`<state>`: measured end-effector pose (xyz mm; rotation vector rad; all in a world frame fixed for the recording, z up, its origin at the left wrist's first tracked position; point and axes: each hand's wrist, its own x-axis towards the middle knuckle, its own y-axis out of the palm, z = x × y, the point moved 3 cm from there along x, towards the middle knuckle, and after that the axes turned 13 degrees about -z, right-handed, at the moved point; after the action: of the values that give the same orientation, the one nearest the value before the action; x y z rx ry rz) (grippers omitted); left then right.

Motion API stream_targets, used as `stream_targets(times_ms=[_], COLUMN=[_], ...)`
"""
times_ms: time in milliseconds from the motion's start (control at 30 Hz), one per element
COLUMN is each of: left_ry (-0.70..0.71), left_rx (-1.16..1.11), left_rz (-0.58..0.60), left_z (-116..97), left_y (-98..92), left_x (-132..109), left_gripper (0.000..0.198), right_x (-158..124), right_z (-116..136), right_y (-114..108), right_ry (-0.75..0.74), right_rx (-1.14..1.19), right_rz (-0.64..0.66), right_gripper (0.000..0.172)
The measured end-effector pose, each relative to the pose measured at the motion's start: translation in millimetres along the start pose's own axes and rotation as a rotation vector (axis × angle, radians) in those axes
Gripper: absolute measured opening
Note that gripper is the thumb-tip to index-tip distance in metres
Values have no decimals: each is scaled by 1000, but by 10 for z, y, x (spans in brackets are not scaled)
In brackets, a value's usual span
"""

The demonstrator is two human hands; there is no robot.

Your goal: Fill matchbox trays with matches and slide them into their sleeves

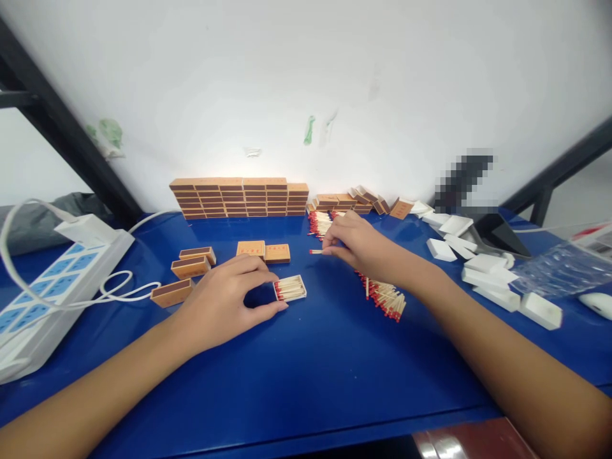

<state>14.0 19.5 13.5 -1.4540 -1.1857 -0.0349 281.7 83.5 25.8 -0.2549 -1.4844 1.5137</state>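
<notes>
Right hand [352, 239] pinches one match [315, 252], I see; left hand [222, 301] spreads thumb and fingers wide beside the match-filled tray [292, 298], perhaps touching it, on the tabletop [306, 376] left of the loose matches [386, 298].

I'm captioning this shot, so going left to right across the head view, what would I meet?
Power strip, left hand, open tray of matches, right hand, loose white trays, clear plastic.
</notes>
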Motion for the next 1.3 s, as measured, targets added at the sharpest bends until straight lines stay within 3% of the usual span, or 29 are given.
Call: stream_targets(times_ms=[200, 333, 500, 733, 1000, 1300], left_ry=[-21, -22, -26, -23, -17, -11], left_rx=[8, 3, 1, -19, -50, -80], left_rz=[-6, -7, 2, 4, 29, 44], left_z=[14, 17, 17, 10, 2, -4], left_y=[10, 11, 18, 15, 21, 27], left_x=[-4, -5, 0, -11, -5, -6], left_gripper=[21, 21, 21, 21, 22, 18], right_x=[-72, -118, -143, -127, -148, -132], right_z=[595, 787, 816, 803, 851, 903], right_y=[-1, 73, 101, 79, 120, 82], right_ry=[-65, -93, -110, -72, -93, -98], right_rx=[186, 180, 152, 235, 252, 318], right_rz=[-2, 31, 73, 31, 98, 75], right_gripper=[10, 11, 13, 6, 13, 13])
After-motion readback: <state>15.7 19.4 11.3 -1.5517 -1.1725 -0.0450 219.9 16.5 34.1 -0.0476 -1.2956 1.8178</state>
